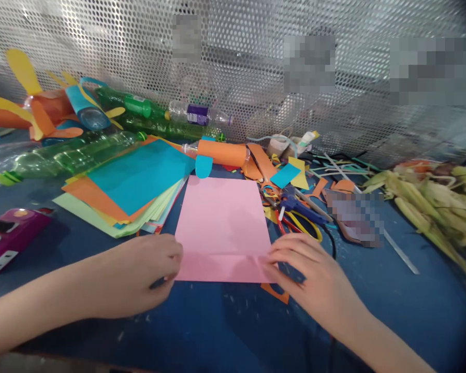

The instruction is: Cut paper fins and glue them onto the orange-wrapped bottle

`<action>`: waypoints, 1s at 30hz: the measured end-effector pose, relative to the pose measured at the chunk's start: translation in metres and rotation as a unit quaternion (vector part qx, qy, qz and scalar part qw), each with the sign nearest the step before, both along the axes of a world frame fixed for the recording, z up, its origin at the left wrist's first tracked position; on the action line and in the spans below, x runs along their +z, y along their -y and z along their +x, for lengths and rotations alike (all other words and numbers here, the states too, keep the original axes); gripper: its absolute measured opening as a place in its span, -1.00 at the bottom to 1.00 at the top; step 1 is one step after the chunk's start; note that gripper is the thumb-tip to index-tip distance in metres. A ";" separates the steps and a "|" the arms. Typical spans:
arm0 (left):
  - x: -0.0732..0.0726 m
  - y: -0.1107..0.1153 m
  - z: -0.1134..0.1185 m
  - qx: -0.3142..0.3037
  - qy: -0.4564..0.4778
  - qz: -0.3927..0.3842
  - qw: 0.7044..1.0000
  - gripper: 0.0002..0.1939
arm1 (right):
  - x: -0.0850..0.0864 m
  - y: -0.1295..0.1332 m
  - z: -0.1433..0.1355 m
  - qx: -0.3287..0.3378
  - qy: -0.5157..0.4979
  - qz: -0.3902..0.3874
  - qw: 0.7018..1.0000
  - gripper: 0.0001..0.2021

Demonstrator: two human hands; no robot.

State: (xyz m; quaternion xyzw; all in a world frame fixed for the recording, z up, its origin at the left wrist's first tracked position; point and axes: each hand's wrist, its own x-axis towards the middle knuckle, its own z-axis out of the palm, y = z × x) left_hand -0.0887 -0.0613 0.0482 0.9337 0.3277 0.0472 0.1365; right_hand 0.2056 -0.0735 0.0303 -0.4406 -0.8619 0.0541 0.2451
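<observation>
A pink sheet of paper [225, 217] lies flat on the blue table before me, with a crease or folded strip across its near end. My left hand [149, 274] is at the sheet's lower left edge, fingers curled and pinched on it. On the opposite edge, my right hand [308, 274] pinches the lower right corner between thumb and fingers. An orange paper scrap [275, 294] peeks out under that corner. Just left of the sheet is a stack of coloured paper [140, 176], blue on top. Beyond its far edge lies a bottle wrapped in orange paper [221, 153].
Scissors [301, 207], a blue glue gun [305, 203] and paper scraps crowd the right side. Further right are a phone [353, 217] and corn husks [431, 202]. Green bottles [89, 153] lie back left, a purple device [17, 235] nearer. A perforated metal panel [236, 62] stands behind.
</observation>
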 end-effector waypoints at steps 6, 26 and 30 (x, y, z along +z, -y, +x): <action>0.012 -0.015 0.041 -0.057 -0.071 -0.026 0.995 -0.87 | -0.007 -0.008 -0.053 0.062 0.026 -0.130 0.989 -0.79; 0.003 -0.040 0.049 -0.113 -0.070 -0.208 0.969 -0.84 | 0.013 -0.034 -0.008 0.087 0.213 -0.195 0.953 -0.69; 0.010 -0.039 0.042 -0.147 -0.084 -0.207 0.964 -0.73 | 0.020 -0.038 0.006 0.066 0.261 -0.234 0.934 -0.73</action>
